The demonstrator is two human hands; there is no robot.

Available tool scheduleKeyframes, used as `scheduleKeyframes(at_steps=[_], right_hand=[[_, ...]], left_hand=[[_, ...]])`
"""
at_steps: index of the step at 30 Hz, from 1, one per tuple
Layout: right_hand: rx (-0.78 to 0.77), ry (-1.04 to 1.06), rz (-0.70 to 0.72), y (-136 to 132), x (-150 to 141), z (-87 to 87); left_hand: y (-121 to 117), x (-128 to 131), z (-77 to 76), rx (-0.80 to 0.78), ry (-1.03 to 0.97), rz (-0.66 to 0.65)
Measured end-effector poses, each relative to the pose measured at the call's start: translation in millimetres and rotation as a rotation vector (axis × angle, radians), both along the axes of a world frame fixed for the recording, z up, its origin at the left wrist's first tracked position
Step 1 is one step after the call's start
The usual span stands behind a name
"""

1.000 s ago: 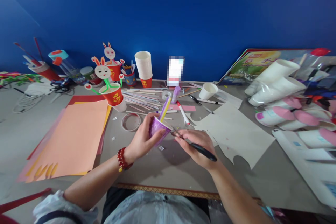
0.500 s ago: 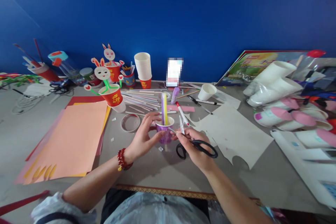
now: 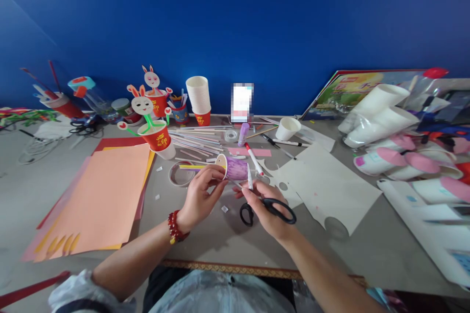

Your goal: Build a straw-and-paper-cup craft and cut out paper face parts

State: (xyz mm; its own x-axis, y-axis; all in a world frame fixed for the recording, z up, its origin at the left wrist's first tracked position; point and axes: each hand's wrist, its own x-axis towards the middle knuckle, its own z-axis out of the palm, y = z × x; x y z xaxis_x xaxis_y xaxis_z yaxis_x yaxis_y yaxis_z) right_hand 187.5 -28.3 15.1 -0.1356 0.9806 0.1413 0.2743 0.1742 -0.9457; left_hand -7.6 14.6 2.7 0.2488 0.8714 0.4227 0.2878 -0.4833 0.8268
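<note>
At the left of the frame, the grey table (image 3: 176, 244) is covered by a paper stack (image 3: 103, 190). At centre, the left hand (image 3: 203, 190) is reached in from lower left, palm inward, fingers half-curled at the cup's rim — whether anything is pinched cannot be told. From lower right, the right hand (image 3: 270, 205) is angled inward, its fingers closed around black-handled scissors (image 3: 279, 211), blades spread. Between the hands, the purple cup (image 3: 237, 168) is tipped sideways, mouth leftward, with a yellow strip (image 3: 191, 167) protruding.
</note>
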Motion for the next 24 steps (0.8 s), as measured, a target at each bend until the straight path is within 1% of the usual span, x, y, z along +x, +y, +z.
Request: scheduleKeyframes(at_steps=[3, 7, 10, 12, 15, 19, 24], right_hand=[[-0.113, 0.177, 0.024, -0.4, -6.5, -4.1], [-0.209, 0.441, -0.024, 0.0, -18.4, -16.4], [-0.246, 0.542, -0.060, 0.0, -24.7, -25.5], [-0.233, 0.531, -0.076, 0.0, -26.1, -28.9], [-0.176, 0.426, -0.095, 0.4, -23.8, -27.8], [-0.125, 0.259, -0.107, 0.3, -17.6, -18.2], [-0.023, 0.131, -0.089, -0.9, -13.6, -9.7]], left_hand=[[-1.5, 0.8, 1.1, 0.025, 0.003, 0.028], [-1.9, 0.7, -0.3, 0.106, 0.038, 0.076], [-1.0, 0.2, -1.7, 0.161, 0.070, 0.103], [-0.5, 0.2, -1.9, 0.182, 0.067, 0.101], [-0.3, 0.8, -0.9, 0.175, 0.038, 0.079], [-0.8, 1.5, 1.0, 0.084, -0.017, 0.058], [-2.7, 0.8, 2.1, -0.017, -0.075, 0.025]])
